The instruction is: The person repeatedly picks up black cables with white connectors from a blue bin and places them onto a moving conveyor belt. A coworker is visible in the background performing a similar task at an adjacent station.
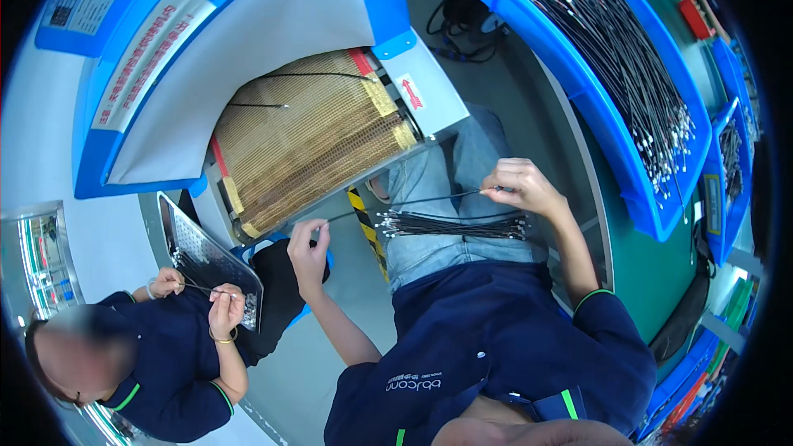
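A seated person, seen from above, stretches a thin black cable [413, 201] between two bare hands, just off the near edge of a brown mesh belt [310, 136]. The left hand [309, 256], nearer the belt, pinches one end with thumb and fingertips; the right hand [522, 186], farther to the right of the belt, pinches the other, its fingers curled. Under the cable, to the lower right of the belt, a bundle of black cables [456, 226] with pale ends lies across the lap of the person's jeans [417, 260]. Two loose cables [318, 75] lie on the belt. Well to its right, a blue bin [624, 169] is packed with similar cables. To the lower left of the belt, a co-worker [165, 359] handles another cable over a metal tray [216, 249].
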### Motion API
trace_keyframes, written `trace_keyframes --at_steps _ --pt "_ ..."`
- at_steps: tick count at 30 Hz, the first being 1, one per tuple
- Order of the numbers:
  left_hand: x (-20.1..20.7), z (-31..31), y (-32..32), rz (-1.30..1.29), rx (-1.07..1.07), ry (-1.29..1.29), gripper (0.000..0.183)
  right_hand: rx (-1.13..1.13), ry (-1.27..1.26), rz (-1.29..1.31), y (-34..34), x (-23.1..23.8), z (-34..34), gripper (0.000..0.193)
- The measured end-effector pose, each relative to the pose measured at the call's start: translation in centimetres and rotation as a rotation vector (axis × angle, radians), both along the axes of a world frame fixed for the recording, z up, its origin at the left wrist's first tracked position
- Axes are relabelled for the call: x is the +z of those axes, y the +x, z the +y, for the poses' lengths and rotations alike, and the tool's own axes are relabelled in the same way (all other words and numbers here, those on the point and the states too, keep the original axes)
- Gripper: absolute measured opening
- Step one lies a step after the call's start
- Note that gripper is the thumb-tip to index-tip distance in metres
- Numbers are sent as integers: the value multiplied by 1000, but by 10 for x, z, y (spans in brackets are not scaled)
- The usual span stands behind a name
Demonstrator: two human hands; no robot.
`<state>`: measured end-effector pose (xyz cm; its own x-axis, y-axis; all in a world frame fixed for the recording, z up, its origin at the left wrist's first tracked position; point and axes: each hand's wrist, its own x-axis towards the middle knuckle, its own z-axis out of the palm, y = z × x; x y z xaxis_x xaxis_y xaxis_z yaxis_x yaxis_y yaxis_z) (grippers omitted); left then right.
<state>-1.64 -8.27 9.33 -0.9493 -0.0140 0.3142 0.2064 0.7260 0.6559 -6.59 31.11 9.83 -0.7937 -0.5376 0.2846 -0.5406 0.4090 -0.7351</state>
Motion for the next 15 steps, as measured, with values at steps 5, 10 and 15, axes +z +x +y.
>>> trace_keyframes --at_steps 5,10,15 --pt "-1 -30 -59 11 51 -10 6 -91 -12 136 -30 2 -41 10" --pt "-6 -64 -115 -89 78 22 11 -248 -64 244 -59 -18 -89 11" --pt "-14 -89 -155 -92 40 -22 13 -355 -95 272 -81 -38 -122 13"
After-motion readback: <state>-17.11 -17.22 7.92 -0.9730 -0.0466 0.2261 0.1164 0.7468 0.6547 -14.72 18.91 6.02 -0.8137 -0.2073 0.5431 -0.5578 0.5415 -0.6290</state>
